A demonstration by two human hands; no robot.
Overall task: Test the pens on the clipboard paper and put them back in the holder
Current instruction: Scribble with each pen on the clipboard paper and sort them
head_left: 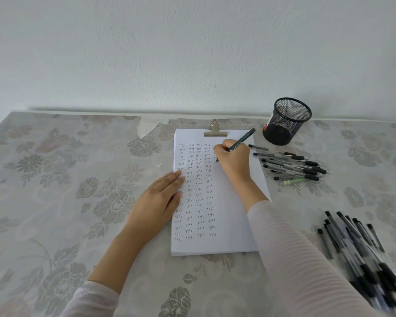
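Note:
A clipboard with white paper (229,225) lies in the middle of the table, a metal clip (215,131) at its top. Columns of small written words fill the paper's left half. My right hand (234,159) grips a dark green pen (242,139), its tip touching the paper near the top of a new column. My left hand (157,203) rests flat on the paper's left edge, fingers straight. The black mesh holder (286,121) stands to the right of the clip; no pens stick out of it.
Several black-capped pens (293,164) lie loose right of the paper, below the holder, one green among them. A bigger heap of pens (361,255) lies at the near right. The table has a floral cloth (66,179) and stands against a white wall.

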